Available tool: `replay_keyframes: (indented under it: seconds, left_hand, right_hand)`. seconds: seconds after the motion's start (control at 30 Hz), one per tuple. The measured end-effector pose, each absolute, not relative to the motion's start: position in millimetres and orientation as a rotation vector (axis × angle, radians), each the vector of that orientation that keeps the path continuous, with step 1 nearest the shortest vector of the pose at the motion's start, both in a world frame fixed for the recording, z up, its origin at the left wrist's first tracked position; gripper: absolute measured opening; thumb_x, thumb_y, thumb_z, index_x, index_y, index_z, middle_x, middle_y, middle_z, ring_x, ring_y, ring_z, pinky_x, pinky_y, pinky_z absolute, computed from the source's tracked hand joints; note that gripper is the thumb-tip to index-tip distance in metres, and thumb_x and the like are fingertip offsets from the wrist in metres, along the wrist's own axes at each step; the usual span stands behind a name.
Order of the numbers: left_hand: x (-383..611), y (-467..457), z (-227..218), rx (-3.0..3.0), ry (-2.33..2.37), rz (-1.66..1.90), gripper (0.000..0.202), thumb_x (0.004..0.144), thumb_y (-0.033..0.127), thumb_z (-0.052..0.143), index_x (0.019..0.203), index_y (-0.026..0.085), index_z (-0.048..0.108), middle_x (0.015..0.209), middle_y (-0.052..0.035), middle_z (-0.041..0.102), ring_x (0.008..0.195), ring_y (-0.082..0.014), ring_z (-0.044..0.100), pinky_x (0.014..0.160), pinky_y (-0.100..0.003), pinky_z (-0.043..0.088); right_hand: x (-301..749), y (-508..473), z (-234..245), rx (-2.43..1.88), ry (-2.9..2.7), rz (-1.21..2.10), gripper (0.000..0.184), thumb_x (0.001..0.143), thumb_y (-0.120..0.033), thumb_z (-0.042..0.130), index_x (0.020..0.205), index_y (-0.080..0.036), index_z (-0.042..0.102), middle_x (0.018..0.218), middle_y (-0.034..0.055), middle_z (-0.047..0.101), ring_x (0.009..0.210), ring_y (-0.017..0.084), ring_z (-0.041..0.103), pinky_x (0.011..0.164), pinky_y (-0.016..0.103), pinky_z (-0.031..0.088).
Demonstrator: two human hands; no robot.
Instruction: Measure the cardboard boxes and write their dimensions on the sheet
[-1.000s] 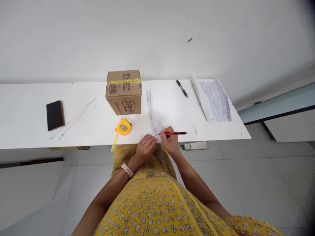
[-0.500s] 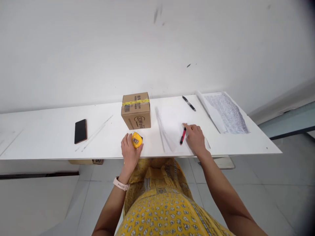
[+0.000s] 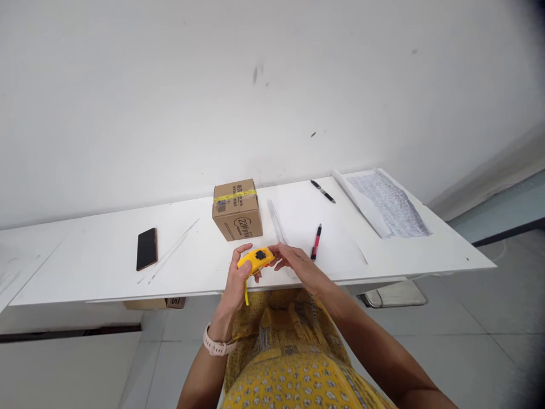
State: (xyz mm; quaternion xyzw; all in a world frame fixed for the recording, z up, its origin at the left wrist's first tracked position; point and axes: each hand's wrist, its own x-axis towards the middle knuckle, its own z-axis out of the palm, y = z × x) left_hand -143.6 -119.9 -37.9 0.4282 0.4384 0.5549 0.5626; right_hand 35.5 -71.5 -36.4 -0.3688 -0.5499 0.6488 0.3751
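Note:
My left hand [image 3: 233,287] grips a yellow tape measure [image 3: 256,258] with a black clip, its thumb pressed on the near side. A short strip of yellow blade [image 3: 246,294] hangs from the left end of the case. My right hand [image 3: 296,262] is at the right end of the tape measure, fingers loosely bent and apart; whether the fingertips press on the case I cannot tell. A red and black pen [image 3: 316,242] lies on a white sheet of paper [image 3: 340,247] just beyond the right hand. Behind the tape measure sits a brown cardboard box [image 3: 238,216] with yellow tape.
A black phone [image 3: 147,249] rests on the white table [image 3: 102,261] to the left. A black pen [image 3: 322,191] and a densely written paper [image 3: 387,204] lie at the back right. The wall [image 3: 170,102] runs behind the table.
My right hand has let go of the red and black pen and moved left to the tape measure. My left hand has lifted and turned the tape measure, bringing it rightward.

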Motion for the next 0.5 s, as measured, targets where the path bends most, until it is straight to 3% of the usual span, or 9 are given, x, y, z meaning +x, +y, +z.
replay_keyframes:
  seconds: [0.17,0.27,0.37,0.43,0.5]
  left_hand:
    - [-156,-127,-45,1.126,1.118,1.229,0.065,0.085,0.054,0.067,0.137,0.019,0.049,0.098,-0.0078,0.068,0.076,-0.0184,0.062,0.072,-0.033,0.050]
    - [-167,-132,-36,1.304,1.134,1.058,0.070,0.077,0.046,0.077,0.138,0.021,0.055,0.113,-0.0104,0.068,0.095,-0.0237,0.066,0.085,-0.036,0.052]
    - [-184,-134,-25,1.473,1.206,0.912,0.063,0.073,0.037,0.081,0.131,0.022,0.063,0.123,-0.0109,0.068,0.111,-0.0290,0.064,0.099,-0.041,0.049]
    - [-200,-132,-25,1.550,1.264,0.923,0.059,0.073,0.041,0.079,0.127,0.022,0.065,0.125,-0.0124,0.067,0.116,-0.0319,0.063,0.103,-0.045,0.047]
    - [-218,-126,-32,1.606,1.309,0.989,0.061,0.073,0.052,0.078,0.125,0.021,0.067,0.140,-0.0170,0.058,0.131,-0.0370,0.054,0.108,-0.049,0.043]
  right_hand:
    - [29,-66,-36,-1.012,-1.440,1.637,0.048,0.079,-0.069,0.065,0.081,-0.021,0.065,0.078,0.0032,0.065,0.072,0.017,0.057,0.064,0.032,0.049]
    - [34,-52,-34,-1.014,-1.455,1.526,0.043,0.075,-0.063,0.072,0.075,-0.022,0.058,0.069,-0.0011,0.059,0.064,0.015,0.052,0.060,0.030,0.047]
    - [44,-27,-23,-0.971,-1.453,1.341,0.041,0.081,-0.062,0.067,0.078,-0.022,0.058,0.076,0.0009,0.063,0.072,0.017,0.057,0.071,0.034,0.050]
    - [49,-6,-16,-0.932,-1.439,1.245,0.039,0.085,-0.061,0.064,0.083,-0.022,0.058,0.093,0.0057,0.070,0.090,0.020,0.064,0.086,0.038,0.050]
    - [49,12,-13,-0.894,-1.438,1.231,0.039,0.087,-0.061,0.062,0.086,-0.022,0.056,0.110,0.0095,0.071,0.109,0.024,0.064,0.096,0.042,0.047]
